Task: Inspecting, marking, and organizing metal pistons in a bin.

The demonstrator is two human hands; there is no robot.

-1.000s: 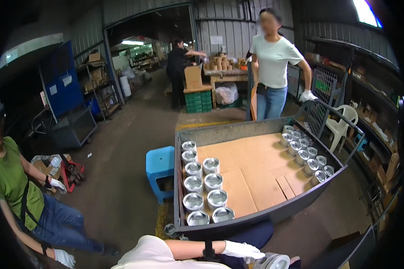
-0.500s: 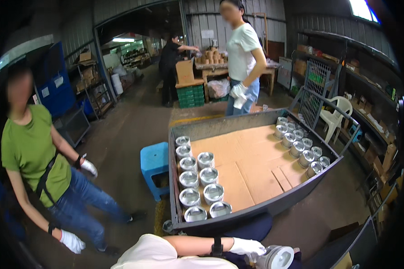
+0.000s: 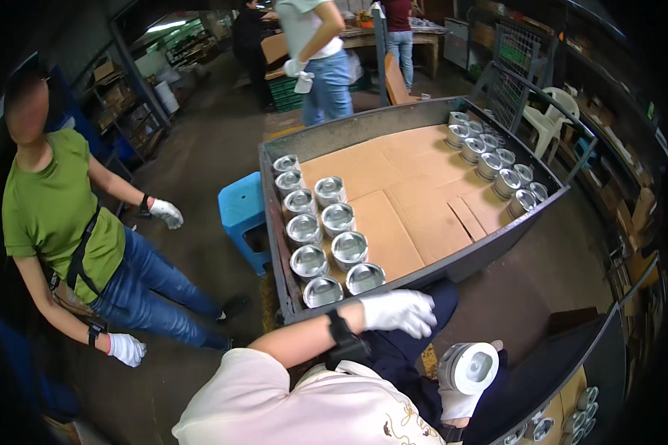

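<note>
R hand (image 3: 459, 399) fingers grip piston (image 3: 473, 369), outside cart (image 3: 497, 243); L hand (image 3: 401, 312) empty, fingers half-spread. Risk: glove (image 3: 460, 408) slip on 1-hand hold → piston may hit floor (image 3: 531, 285) or ding cart.

Dim light, glowing ceiling lamp (image 3: 166, 27), glinting metal pistons (image 3: 323, 292), fisheye-bent edges, black corners

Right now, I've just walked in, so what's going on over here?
The person wearing the camera holds a metal cylinder in the gloved right hand. The gloved left hand is open, apparently empty, near the closest wall of a dark cart. Inside it, similar cylinders stand grouped along the left and right sides, with cardboard between them. At left stands a co-worker in a green shirt; beyond the cart is a person in a light top.
</note>
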